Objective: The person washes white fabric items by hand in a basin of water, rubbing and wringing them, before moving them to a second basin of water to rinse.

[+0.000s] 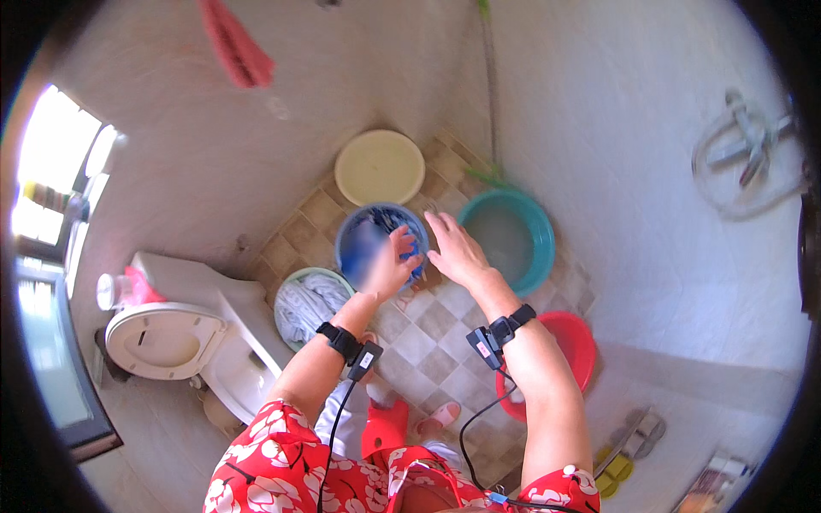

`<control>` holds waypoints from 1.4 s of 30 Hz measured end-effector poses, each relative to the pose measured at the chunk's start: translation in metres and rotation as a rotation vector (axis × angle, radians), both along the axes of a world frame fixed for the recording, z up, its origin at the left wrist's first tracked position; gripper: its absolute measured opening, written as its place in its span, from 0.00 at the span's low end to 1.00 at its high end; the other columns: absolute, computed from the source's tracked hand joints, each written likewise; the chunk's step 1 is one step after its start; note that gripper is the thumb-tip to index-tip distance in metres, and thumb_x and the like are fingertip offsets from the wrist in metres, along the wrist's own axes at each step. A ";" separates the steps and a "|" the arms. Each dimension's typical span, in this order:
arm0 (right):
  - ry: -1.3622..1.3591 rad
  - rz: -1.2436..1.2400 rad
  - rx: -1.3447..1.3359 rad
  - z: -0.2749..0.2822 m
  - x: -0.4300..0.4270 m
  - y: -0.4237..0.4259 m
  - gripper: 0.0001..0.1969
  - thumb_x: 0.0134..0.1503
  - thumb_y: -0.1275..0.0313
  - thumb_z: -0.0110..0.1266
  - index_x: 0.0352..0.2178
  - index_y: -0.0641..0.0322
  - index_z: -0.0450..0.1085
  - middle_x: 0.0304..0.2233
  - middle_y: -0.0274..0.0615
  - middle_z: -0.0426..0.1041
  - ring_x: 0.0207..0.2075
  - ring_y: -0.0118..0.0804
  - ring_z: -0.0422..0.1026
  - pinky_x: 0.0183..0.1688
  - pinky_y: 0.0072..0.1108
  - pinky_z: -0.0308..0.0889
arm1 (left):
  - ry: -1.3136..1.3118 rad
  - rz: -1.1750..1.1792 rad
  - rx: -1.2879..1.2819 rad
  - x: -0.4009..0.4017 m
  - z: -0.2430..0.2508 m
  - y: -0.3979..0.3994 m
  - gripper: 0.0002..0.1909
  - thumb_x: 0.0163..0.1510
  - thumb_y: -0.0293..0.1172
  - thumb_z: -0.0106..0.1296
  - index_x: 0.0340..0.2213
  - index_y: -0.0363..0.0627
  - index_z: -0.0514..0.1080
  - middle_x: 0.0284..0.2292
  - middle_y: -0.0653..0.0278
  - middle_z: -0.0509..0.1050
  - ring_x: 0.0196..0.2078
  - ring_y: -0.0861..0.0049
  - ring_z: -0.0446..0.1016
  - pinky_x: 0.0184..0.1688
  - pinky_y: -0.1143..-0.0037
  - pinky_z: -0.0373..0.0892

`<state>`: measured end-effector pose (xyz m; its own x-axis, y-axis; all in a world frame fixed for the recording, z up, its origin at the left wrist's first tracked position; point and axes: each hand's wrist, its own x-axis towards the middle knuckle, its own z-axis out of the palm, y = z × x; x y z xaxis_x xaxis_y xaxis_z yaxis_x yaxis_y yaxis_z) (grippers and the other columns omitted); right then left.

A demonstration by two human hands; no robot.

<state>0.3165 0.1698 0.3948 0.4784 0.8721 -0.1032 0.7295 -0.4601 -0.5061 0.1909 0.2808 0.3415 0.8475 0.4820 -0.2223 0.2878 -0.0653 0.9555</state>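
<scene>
My left hand (389, 264) is held over a blue basin (340, 232) with dark and bright blue cloth in it; its fingers are spread and grip nothing. My right hand (459, 249) hovers between that basin and a teal basin (545, 240) of cloudy water, fingers extended, holding nothing. Left of my left wrist, a pale green basin (284, 288) contains light grey fabric (312, 304). Part of the blue basin's contents is blurred. Both wrists wear black straps with small cabled devices.
A cream round basin or lid (380, 168) lies at the back corner. A toilet (218, 359) with raised lid stands at left. Behind my right forearm is a red basin (580, 346). A hand shower (750, 154) hangs on the right wall. A red stool-like object (385, 428) is near my feet.
</scene>
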 end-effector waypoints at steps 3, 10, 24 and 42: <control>-0.009 0.136 0.163 0.078 -0.001 0.053 0.33 0.45 0.74 0.54 0.54 0.59 0.53 0.51 0.56 0.58 0.49 0.55 0.63 0.48 0.35 0.64 | -0.202 0.188 -0.084 0.004 0.078 0.036 0.30 0.49 0.18 0.47 0.53 0.38 0.52 0.46 0.53 0.67 0.48 0.70 0.66 0.50 0.72 0.64; 0.064 0.124 0.540 0.195 -0.004 0.096 0.26 0.45 0.75 0.53 0.48 0.63 0.60 0.47 0.52 0.64 0.49 0.51 0.64 0.49 0.32 0.62 | -0.494 0.430 -0.129 0.017 0.198 0.075 0.27 0.49 0.22 0.47 0.51 0.37 0.56 0.46 0.55 0.68 0.48 0.71 0.66 0.51 0.75 0.62; -0.119 -0.134 0.645 0.237 0.040 0.114 0.26 0.42 0.74 0.50 0.46 0.70 0.63 0.52 0.56 0.59 0.52 0.55 0.59 0.54 0.32 0.57 | -0.214 0.281 0.303 0.063 0.287 0.082 0.20 0.44 0.31 0.50 0.41 0.39 0.70 0.43 0.53 0.70 0.46 0.68 0.69 0.46 0.74 0.65; 0.279 -0.263 1.440 0.325 0.009 0.030 0.12 0.46 0.74 0.57 0.34 0.68 0.69 0.33 0.40 0.72 0.34 0.29 0.70 0.40 0.21 0.65 | -1.116 0.236 -0.063 0.048 0.363 0.010 0.16 0.52 0.19 0.43 0.45 0.37 0.64 0.40 0.65 0.68 0.40 0.82 0.68 0.45 0.83 0.62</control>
